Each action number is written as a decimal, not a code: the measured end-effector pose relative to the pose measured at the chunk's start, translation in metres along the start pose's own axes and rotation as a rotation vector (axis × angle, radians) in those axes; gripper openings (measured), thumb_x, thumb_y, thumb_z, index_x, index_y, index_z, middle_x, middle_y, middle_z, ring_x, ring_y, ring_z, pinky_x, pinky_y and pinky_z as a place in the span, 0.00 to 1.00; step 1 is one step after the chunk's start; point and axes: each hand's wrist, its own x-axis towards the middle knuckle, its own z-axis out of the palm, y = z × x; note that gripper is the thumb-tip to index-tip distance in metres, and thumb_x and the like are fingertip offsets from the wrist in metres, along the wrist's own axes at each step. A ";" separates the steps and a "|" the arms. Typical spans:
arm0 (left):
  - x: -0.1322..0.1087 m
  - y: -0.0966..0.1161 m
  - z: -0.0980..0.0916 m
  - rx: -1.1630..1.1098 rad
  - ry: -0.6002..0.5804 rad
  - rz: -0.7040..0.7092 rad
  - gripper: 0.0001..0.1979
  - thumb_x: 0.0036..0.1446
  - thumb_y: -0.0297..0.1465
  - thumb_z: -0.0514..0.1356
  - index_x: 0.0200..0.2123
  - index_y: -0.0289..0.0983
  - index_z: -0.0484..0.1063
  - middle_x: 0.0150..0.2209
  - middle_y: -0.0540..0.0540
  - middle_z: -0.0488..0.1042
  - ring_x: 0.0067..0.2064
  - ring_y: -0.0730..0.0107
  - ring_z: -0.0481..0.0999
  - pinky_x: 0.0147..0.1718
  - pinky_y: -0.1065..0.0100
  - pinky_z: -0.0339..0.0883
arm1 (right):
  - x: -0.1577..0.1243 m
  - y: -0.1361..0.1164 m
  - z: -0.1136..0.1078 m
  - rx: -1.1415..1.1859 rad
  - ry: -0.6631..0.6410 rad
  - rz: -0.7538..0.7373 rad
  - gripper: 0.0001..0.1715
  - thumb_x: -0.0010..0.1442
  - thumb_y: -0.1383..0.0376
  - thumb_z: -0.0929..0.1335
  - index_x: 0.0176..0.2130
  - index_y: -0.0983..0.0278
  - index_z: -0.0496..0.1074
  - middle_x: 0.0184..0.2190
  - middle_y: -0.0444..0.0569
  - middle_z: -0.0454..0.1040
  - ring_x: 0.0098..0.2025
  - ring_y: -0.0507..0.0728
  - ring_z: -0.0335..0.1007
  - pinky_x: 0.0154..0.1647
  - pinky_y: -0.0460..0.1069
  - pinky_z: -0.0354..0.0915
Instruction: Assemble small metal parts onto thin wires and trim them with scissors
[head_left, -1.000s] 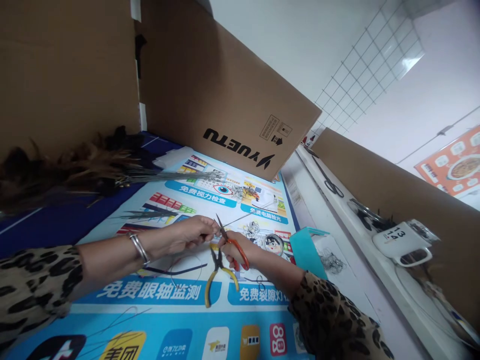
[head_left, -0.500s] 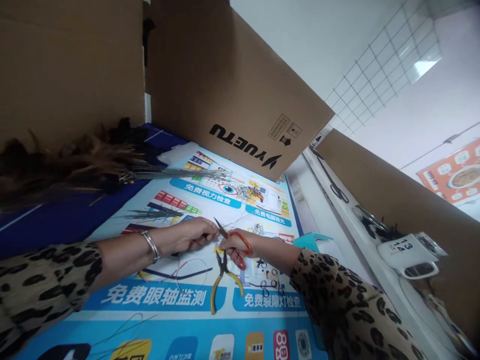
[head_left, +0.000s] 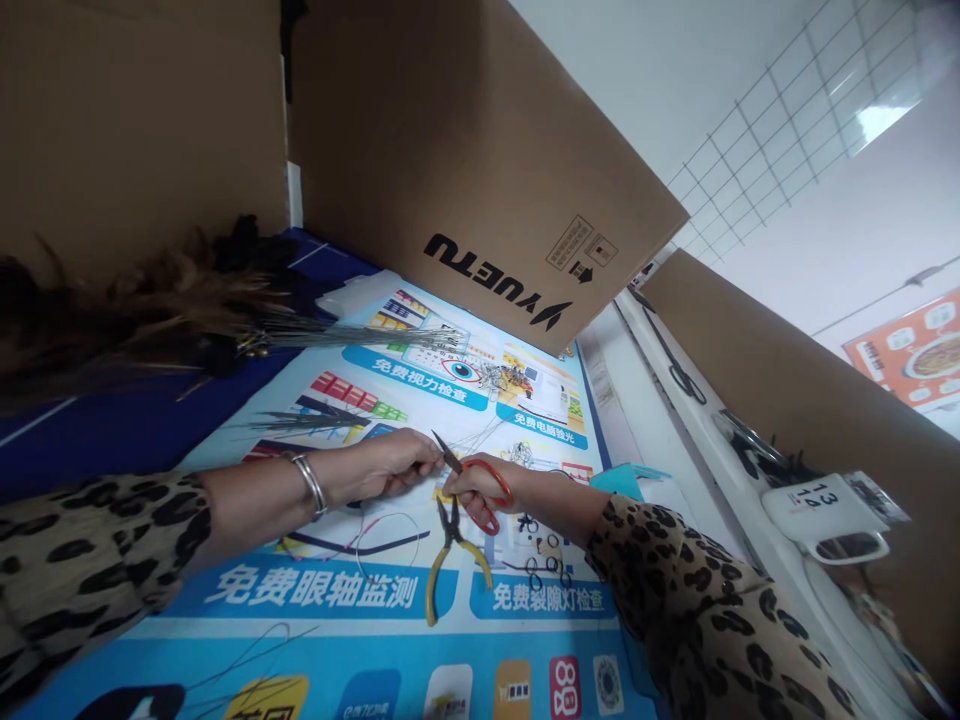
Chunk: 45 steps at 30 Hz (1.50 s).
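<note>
My right hand grips a pair of scissors with orange handles, its dark blades pointing up and left past my fingers. Close beside it, my left hand is closed in a pinch; what lies between its fingertips is too small to make out. Thin wires show just beyond the hands. Below them, pliers with yellow handles lie on the printed sheet, jaws toward my hands and handles spread. Left of the pliers is a thin wire loop.
Several small dark rings lie right of the pliers. At the left are brown feathers and a bundle of thin wire stems. A large cardboard box stands behind. On the right, a white mug sits on a ledge.
The camera view has shifted slightly, so the whole scene sits a little differently. Both hands stay close together, with the scissors still in the right one.
</note>
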 end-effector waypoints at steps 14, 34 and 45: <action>-0.003 0.003 0.002 0.021 -0.002 0.002 0.12 0.44 0.35 0.63 0.21 0.38 0.62 0.15 0.58 0.53 0.15 0.82 0.46 0.16 0.74 0.33 | -0.012 -0.011 0.000 -0.128 -0.105 -0.057 0.29 0.62 0.52 0.64 0.16 0.64 0.62 0.09 0.47 0.65 0.12 0.53 0.65 0.15 0.44 0.62; -0.010 0.006 0.005 0.030 0.012 0.007 0.09 0.44 0.33 0.61 0.20 0.38 0.62 0.14 0.57 0.53 0.15 0.81 0.46 0.16 0.73 0.34 | -0.009 -0.012 0.005 -0.096 0.013 0.037 0.24 0.61 0.55 0.64 0.19 0.61 0.58 0.09 0.40 0.58 0.10 0.50 0.58 0.11 0.44 0.57; -0.010 0.006 0.005 0.023 0.024 0.012 0.11 0.40 0.35 0.63 0.20 0.38 0.62 0.14 0.56 0.55 0.16 0.80 0.47 0.16 0.74 0.36 | -0.023 -0.024 0.012 -0.160 0.014 0.010 0.26 0.62 0.56 0.64 0.16 0.62 0.58 0.08 0.42 0.59 0.11 0.49 0.58 0.14 0.43 0.58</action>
